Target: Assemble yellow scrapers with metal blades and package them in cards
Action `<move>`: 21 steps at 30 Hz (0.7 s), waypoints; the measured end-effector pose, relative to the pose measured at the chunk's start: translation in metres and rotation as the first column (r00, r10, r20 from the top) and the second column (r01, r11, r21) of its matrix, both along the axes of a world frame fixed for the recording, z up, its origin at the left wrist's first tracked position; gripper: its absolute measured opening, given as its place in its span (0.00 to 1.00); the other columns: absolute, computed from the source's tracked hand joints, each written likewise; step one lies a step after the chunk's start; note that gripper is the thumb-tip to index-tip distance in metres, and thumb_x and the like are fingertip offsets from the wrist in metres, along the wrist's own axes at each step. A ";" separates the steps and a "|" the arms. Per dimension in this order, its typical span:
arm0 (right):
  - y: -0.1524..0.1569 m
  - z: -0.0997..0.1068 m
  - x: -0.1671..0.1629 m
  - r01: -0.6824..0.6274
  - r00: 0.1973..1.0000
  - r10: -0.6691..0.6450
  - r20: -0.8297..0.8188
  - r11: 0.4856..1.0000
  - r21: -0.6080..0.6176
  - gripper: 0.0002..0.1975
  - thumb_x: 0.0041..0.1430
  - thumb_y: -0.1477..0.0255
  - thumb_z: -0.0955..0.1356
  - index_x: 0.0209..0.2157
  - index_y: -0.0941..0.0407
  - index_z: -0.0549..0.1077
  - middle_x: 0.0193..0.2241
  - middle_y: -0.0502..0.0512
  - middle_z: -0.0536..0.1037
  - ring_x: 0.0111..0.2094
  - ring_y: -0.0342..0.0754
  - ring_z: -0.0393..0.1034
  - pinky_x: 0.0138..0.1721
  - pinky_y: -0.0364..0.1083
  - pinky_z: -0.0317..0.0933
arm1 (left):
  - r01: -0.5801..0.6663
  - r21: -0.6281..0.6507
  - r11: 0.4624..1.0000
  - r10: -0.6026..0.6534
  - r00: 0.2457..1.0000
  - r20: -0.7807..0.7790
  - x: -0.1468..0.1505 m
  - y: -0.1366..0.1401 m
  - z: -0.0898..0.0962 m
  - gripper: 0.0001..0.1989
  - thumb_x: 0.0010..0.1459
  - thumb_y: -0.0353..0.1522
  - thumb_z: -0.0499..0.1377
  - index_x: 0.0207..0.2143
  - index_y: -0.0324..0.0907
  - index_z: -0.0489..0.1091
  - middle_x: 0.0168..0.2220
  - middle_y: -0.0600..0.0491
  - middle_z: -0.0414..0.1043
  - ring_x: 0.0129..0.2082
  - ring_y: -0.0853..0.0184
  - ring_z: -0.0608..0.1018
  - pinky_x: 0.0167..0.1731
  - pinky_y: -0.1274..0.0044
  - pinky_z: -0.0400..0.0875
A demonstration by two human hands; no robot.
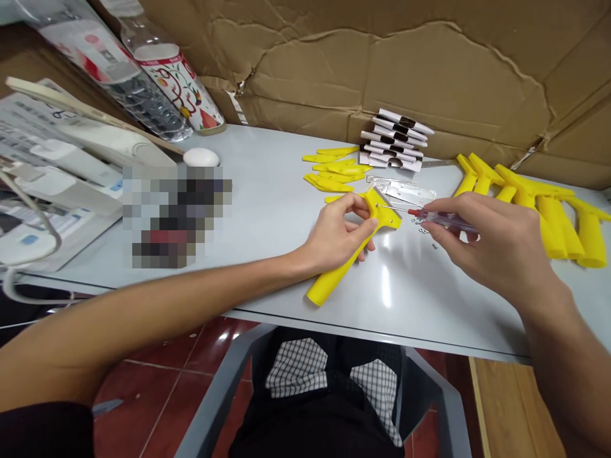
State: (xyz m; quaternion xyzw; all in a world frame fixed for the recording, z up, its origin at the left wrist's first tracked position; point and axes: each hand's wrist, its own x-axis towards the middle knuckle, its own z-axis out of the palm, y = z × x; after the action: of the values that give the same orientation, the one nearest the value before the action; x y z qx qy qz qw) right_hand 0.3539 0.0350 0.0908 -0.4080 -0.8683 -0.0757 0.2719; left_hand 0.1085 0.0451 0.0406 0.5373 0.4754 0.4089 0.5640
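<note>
My left hand (337, 238) is closed around a yellow scraper (329, 284), its wide head pointing up and away from me and its round handle end toward the table's front edge. A metal blade edge shows along the head. In my right hand (499, 245) is a screwdriver (446, 220) with a clear handle and red collar. The screwdriver's tip meets a screw hole on the scraper head. Small screws (422, 230) lie on the table beneath the screwdriver. Behind the head are flat yellow plates (341, 168) and clear-wrapped blades (405, 191).
Several yellow scraper handles (529, 191) lie at the right. A stack of black-and-white blade sleeves (396, 140) stands near the cardboard wall (310, 70). Bottles (174, 83), a white egg-shaped object (201, 157) and a blurred-out patch are at the left. The table's front edge (382, 340) is close to me.
</note>
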 end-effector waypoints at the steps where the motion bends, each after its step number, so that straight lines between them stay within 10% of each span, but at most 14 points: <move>1: -0.001 0.001 0.000 0.000 1.000 0.000 -0.002 1.000 0.000 0.05 0.71 0.71 0.71 0.45 0.51 0.82 0.36 0.53 0.86 0.27 0.48 0.75 0.30 0.50 0.67 | 0.000 0.003 1.000 0.000 1.000 0.002 0.000 0.000 0.000 0.11 0.65 0.32 0.66 0.41 0.43 0.65 0.45 0.49 0.78 0.21 0.74 0.80 0.14 0.80 0.73; 21: -0.005 0.003 -0.007 0.092 0.996 -0.093 -0.005 0.992 -0.088 0.07 0.70 0.66 0.71 0.44 0.50 0.84 0.26 0.51 0.85 0.23 0.50 0.75 0.27 0.50 0.63 | 0.010 0.059 0.998 -0.010 1.000 0.014 0.001 0.001 -0.005 0.08 0.66 0.31 0.64 0.40 0.42 0.65 0.51 0.47 0.73 0.21 0.73 0.82 0.13 0.79 0.75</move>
State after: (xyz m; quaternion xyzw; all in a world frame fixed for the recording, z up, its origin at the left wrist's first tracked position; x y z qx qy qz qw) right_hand 0.3465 0.0300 0.0943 -0.4597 -0.8497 -0.0484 0.2538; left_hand 0.1092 0.0456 0.0354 0.5530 0.4564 0.4236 0.5536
